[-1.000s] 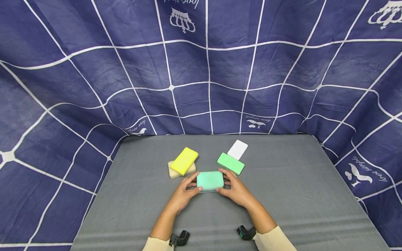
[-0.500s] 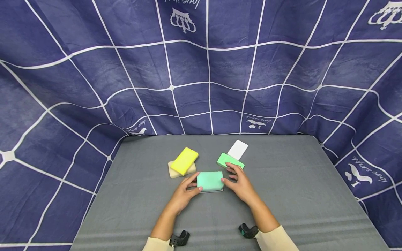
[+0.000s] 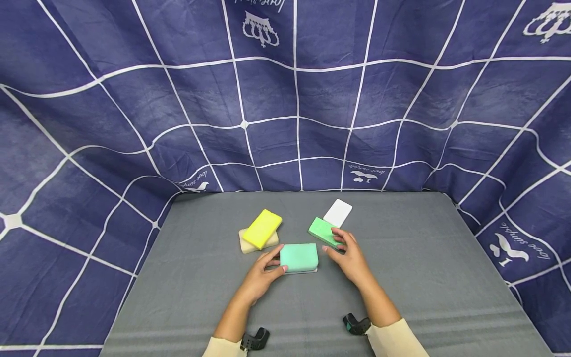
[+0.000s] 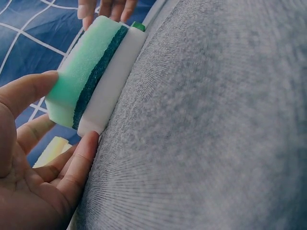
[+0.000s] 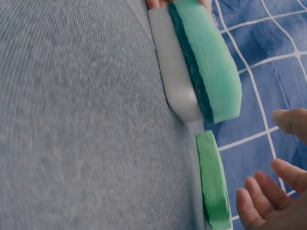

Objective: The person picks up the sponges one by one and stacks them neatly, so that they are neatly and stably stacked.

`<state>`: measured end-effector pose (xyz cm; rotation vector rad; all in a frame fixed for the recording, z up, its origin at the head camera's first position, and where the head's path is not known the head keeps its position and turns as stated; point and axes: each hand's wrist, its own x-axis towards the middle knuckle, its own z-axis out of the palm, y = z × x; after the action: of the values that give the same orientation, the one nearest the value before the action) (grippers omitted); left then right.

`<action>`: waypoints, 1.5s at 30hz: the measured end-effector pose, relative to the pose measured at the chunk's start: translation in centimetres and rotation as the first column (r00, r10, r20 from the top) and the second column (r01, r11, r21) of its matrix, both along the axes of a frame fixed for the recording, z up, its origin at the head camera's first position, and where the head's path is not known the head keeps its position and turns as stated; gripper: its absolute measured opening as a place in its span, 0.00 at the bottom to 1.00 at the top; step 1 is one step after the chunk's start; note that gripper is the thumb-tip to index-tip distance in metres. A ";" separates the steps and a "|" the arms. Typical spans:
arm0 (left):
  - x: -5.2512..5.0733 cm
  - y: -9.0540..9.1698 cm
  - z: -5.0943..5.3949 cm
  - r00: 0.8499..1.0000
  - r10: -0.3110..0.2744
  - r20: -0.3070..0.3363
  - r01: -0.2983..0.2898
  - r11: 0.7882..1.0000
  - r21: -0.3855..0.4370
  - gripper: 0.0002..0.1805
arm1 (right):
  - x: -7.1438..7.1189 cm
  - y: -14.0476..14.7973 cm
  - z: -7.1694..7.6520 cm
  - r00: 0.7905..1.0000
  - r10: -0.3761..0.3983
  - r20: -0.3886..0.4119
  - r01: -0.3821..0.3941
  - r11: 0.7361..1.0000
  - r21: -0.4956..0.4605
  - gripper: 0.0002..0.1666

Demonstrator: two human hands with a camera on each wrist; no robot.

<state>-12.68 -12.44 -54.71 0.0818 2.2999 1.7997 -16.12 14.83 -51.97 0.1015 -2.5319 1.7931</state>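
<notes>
A mint-green sponge (image 3: 299, 257) with a dark green scouring layer (image 4: 98, 76) lies flat on a white block (image 4: 112, 84), near the middle of the table. My left hand (image 3: 260, 277) holds the left end of this stack, with fingertips touching both the sponge and the white block. To the right, my right hand (image 3: 352, 258) is off the stack, fingers spread and loosely bent, nothing in them. It hovers by a bright green block (image 3: 322, 230), covering its right end in the head view; in the right wrist view, the fingers (image 5: 256, 194) show apart from that block.
A white slab (image 3: 337, 213) lies behind the green block, touching or nearly touching it. At the left, a yellow sponge (image 3: 262, 228) rests across a beige one (image 3: 247, 245). Blue checked cloth (image 3: 321, 99) hangs behind the grey-covered table (image 3: 192, 277).
My right hand has let go of the mint-green sponge's right end and moved rightward and away, over to the bright green block. My left hand has stayed put on the sponge.
</notes>
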 end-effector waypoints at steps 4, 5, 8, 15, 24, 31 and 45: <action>0.0 0.0 0.0 1.000 0.002 0.002 -0.002 1.000 0.004 0.35 | -0.3 0.3 -0.3 0.999 -0.044 -0.007 0.044 0.998 0.037 0.36; 0.0 0.0 0.0 1.000 0.003 0.002 -0.003 1.000 0.003 0.35 | -0.4 0.4 -0.3 0.998 -0.057 -0.007 0.057 0.997 0.051 0.36; 0.0 0.0 -0.1 1.000 0.003 -0.001 -0.003 1.000 -0.006 0.35 | -0.5 0.6 -0.5 0.996 -0.090 0.008 0.089 0.993 0.081 0.37; 0.0 0.0 0.0 1.000 0.009 -0.001 -0.009 1.000 -0.001 0.35 | -0.6 1.0 -0.7 0.992 -0.122 0.039 0.117 0.987 0.114 0.37; 0.1 0.0 0.1 1.000 0.015 -0.006 -0.015 1.000 0.008 0.35 | -0.7 1.3 -1.1 0.987 -0.153 0.047 0.147 0.982 0.119 0.37; 0.1 0.0 0.0 1.000 0.010 -0.009 -0.010 1.000 0.002 0.35 | -0.9 1.6 -1.4 0.982 -0.163 0.094 0.150 0.979 0.137 0.40; 0.0 0.0 0.0 1.000 0.000 -0.004 0.000 1.000 -0.002 0.36 | -1.5 2.0 -2.4 0.967 -0.214 0.140 0.187 0.965 0.184 0.41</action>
<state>-12.71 -12.48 -54.72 0.0847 2.3042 1.7990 -17.57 16.85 -54.32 -0.2959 -2.6849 1.5673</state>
